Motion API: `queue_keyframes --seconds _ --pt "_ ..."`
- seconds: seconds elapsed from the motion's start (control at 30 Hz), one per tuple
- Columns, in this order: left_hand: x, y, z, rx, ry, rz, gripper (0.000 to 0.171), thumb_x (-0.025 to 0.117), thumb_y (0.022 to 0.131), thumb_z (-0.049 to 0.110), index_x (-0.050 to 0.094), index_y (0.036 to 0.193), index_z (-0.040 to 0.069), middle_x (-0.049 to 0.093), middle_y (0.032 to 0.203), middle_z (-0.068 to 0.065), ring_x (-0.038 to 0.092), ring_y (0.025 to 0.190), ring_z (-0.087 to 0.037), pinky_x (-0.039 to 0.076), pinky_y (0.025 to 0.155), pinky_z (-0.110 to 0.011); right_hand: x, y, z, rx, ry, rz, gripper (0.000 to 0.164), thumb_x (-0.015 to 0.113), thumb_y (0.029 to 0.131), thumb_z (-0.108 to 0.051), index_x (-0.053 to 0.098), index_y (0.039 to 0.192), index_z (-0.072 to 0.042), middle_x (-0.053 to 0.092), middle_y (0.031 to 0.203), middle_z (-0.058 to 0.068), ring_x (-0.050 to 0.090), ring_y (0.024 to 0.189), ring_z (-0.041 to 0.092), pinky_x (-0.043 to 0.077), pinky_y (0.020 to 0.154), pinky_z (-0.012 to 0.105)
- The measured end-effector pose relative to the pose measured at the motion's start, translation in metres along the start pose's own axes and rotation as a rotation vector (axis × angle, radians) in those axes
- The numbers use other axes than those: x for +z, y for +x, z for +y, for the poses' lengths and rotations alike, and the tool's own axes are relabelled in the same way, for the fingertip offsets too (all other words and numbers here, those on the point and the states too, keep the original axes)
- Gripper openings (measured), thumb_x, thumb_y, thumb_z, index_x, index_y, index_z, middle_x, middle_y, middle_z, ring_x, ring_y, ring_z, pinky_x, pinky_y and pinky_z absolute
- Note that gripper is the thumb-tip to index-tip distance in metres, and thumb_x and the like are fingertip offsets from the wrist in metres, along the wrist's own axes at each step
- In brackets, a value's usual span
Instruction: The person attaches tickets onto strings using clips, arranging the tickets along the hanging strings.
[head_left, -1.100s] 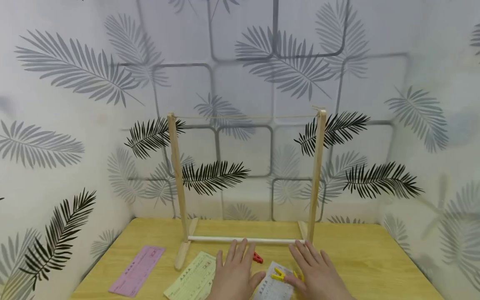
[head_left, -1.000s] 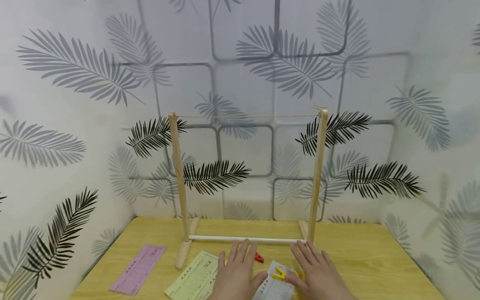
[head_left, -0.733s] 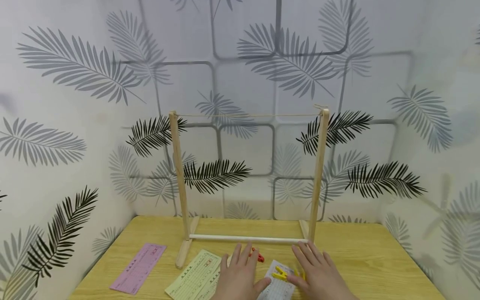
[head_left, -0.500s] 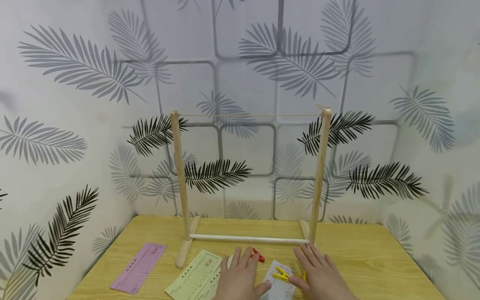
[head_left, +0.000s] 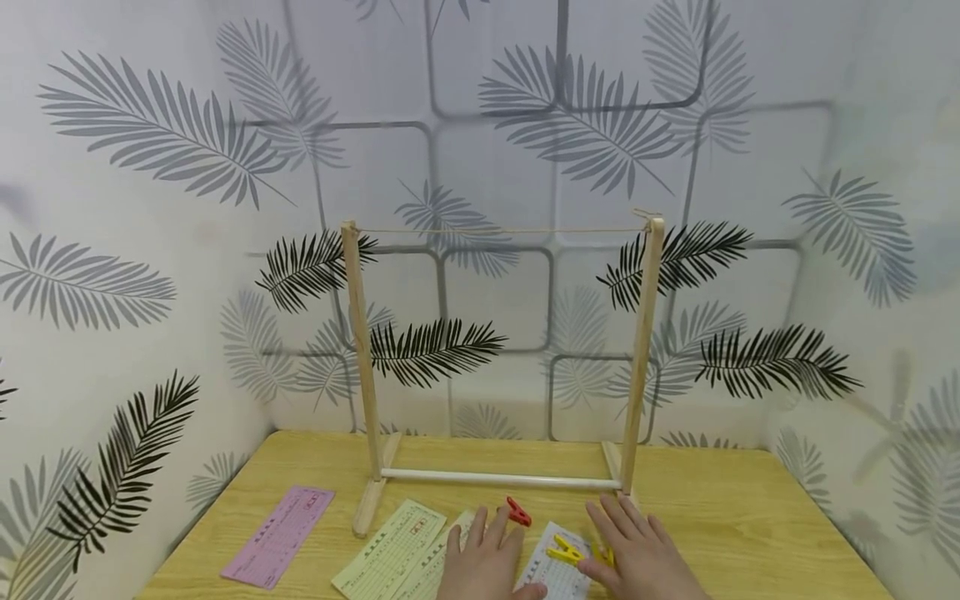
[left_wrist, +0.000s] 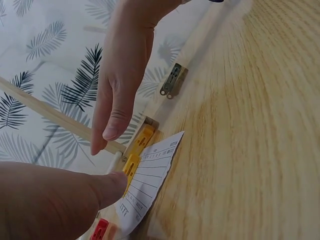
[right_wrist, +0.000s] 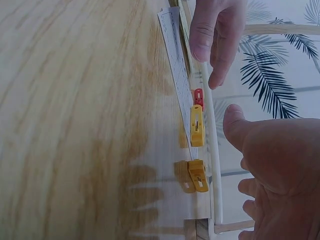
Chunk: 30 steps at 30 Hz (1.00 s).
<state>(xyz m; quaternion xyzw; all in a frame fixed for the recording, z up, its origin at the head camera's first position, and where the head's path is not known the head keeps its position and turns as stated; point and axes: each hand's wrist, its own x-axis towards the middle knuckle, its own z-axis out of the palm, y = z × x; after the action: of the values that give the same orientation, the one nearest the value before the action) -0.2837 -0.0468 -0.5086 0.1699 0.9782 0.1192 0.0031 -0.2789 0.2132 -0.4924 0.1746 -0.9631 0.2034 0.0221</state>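
My left hand [head_left: 483,558] is palm down with fingers extended, over the right-hand edge of two pale yellow printed slips [head_left: 393,546]. Just beyond its fingertips lies a red clothespin [head_left: 517,512]. My right hand [head_left: 637,550] is spread the same way, holding nothing; the right wrist view puts it above the table, with finger shadows below. Between the hands lies a white printed slip [head_left: 555,575]. One yellow clothespin [head_left: 566,550] overlaps this slip, and a second yellow clothespin [right_wrist: 198,176] is partly behind my right thumb in the head view. The left wrist view shows a dark clothespin [left_wrist: 173,80] under the right hand.
A wooden frame [head_left: 362,358] stands behind the slips, with a thin string [head_left: 495,231] across its top and a white rod [head_left: 498,478] low between its posts. Far left on the wood-grain table [head_left: 720,517] lies a pink slip [head_left: 277,537]. Leaf-patterned walls surround the table.
Both hands have drawn back slightly toward the person, the left more. The red clothespin and more of the second yellow slip are uncovered. The head view has shifted a little.
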Motion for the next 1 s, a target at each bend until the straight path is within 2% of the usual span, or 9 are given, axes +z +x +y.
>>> queue_keyframes --seconds 0.23,0.57,0.87,1.0 --pt "0.002 -0.001 -0.003 0.024 0.020 -0.006 0.082 0.073 0.091 0.075 0.067 0.151 0.019 0.044 0.173 -0.008 0.037 0.158 -0.044 0.034 0.117 -0.075 0.003 0.005 0.000 -0.005 0.003 0.004 0.079 0.072 0.105 -0.053 0.051 0.162 -0.003 0.044 0.168 0.028 0.030 0.158 0.056 0.022 0.120 0.080" --pt "0.005 -0.001 -0.005 0.029 0.024 -0.036 0.079 0.073 0.091 0.076 0.072 0.145 0.018 0.049 0.169 -0.009 0.038 0.158 -0.043 0.035 0.117 -0.075 0.009 0.010 0.002 -0.016 0.020 -0.043 0.081 0.075 0.102 -0.053 0.051 0.163 -0.005 0.046 0.168 0.026 0.033 0.158 0.054 0.023 0.120 0.080" --pt "0.007 0.000 -0.004 0.037 0.004 -0.020 0.073 0.077 0.090 0.072 0.075 0.137 0.016 0.053 0.165 -0.009 0.040 0.156 -0.044 0.035 0.116 -0.076 0.029 0.016 0.023 -0.092 0.008 0.023 0.085 0.071 0.100 -0.063 0.055 0.160 -0.005 0.050 0.164 0.026 0.037 0.154 0.055 0.027 0.117 0.082" --pt "0.004 -0.001 -0.004 0.052 0.003 -0.015 0.066 0.080 0.091 0.067 0.077 0.133 0.017 0.055 0.163 -0.008 0.041 0.155 -0.044 0.036 0.115 -0.076 0.032 0.019 0.026 -0.107 0.010 0.022 0.085 0.073 0.100 -0.062 0.055 0.160 -0.005 0.050 0.164 0.025 0.037 0.155 0.055 0.026 0.117 0.082"
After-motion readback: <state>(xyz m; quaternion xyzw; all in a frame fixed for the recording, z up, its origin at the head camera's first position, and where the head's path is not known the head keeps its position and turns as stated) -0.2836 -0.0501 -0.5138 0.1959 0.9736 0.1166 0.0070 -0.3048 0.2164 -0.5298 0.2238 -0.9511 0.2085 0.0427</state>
